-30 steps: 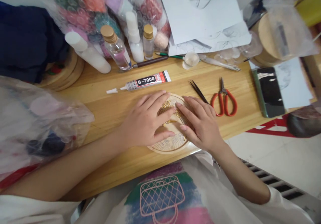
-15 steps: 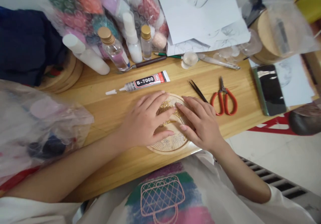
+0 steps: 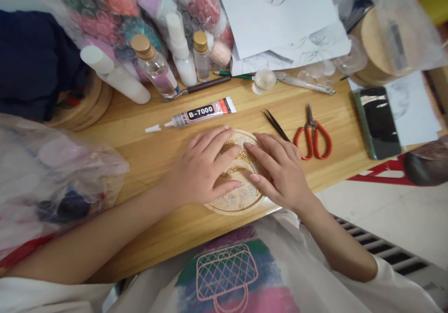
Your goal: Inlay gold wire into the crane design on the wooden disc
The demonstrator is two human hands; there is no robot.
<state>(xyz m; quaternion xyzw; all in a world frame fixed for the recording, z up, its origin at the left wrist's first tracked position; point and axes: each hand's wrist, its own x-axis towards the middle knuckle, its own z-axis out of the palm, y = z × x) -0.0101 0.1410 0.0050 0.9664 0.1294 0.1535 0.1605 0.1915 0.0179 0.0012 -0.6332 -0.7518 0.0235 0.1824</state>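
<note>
A round wooden plaque [image 3: 234,202] with line drawings of waves lies flat near the table's front edge. Gold chain or wire [image 3: 247,155] is laid in curves on its upper part. My left hand [image 3: 206,168] rests over the plaque's left side, fingers stretched out, the index finger reaching onto the gold pieces. From the right, my right hand [image 3: 280,170] lies on the rim with its fingers apart and its index fingertip at the gold pieces. Both palms hide parts of the plaque. Neither hand visibly holds anything.
Beyond the hands lie a B-7000 glue tube [image 3: 201,112], black tweezers [image 3: 276,125] and red-handled pliers [image 3: 311,135]. Behind stand a cork-capped glass bottle [image 3: 157,72] and a white spray bottle [image 3: 184,56]. A phone [image 3: 380,121] lies right, a plastic bag [image 3: 59,173] left.
The view has shifted very slightly. Both hands stay in nearly the same place on the plaque.
</note>
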